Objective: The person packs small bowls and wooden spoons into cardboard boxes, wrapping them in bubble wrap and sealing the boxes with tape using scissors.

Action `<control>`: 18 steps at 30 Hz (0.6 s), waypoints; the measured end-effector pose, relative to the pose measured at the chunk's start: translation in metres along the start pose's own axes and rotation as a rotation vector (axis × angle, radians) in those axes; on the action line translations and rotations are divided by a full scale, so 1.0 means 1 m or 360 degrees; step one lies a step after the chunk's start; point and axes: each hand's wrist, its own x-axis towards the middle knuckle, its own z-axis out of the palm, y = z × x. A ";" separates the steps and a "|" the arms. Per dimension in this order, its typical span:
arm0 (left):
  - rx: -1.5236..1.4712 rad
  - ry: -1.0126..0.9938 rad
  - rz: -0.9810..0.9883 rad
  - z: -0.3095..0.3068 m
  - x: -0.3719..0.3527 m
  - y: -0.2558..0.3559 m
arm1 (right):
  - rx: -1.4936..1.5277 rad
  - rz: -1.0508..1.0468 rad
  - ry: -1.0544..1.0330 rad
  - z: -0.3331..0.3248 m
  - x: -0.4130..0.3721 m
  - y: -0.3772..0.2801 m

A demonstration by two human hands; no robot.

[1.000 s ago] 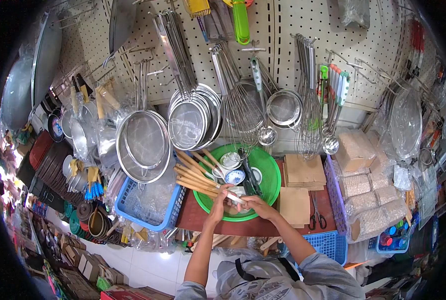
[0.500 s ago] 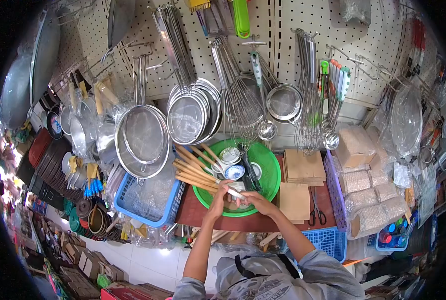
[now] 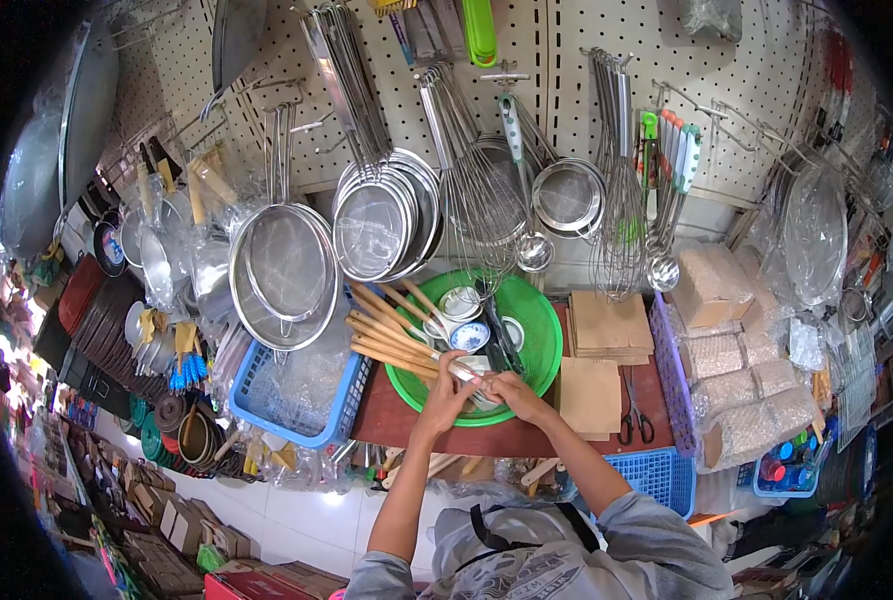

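My left hand (image 3: 449,392) and my right hand (image 3: 514,393) meet over the near edge of a green plastic basket (image 3: 548,372). Both are closed around a small whitish piece, mostly covered by the fingers, whose kind I cannot make out. Beyond them in the basket sit a blue-and-white patterned small bowl (image 3: 470,337), a white cup (image 3: 460,302) and a dark long-shaped item (image 3: 501,342). Several wooden handles (image 3: 385,328) stick out over the basket's left rim, close to my left hand.
On the left is a blue basket (image 3: 338,425) holding clear plastic. Brown cardboard pieces (image 3: 589,398) and scissors (image 3: 636,420) lie to the right, beside a purple crate (image 3: 673,380) and bubble-wrapped packs (image 3: 757,430). Strainers (image 3: 285,265) and whisks (image 3: 479,190) hang in front.
Both hands have shifted slightly up and closer together. The whitish piece, more exposed between them before, is now largely hidden by the fingers.
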 end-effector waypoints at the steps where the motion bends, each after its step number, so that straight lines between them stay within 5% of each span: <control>1: -0.0046 0.0025 0.0026 0.001 0.001 -0.004 | -0.0015 -0.0048 -0.0013 0.001 -0.001 -0.001; 9: -0.0682 -0.0186 -0.0251 -0.009 0.009 -0.021 | 0.0008 -0.0183 -0.0124 0.006 -0.008 -0.022; 18: -0.0233 -0.0202 -0.0272 -0.005 0.007 0.004 | 0.0013 -0.0056 -0.0126 0.000 -0.008 -0.006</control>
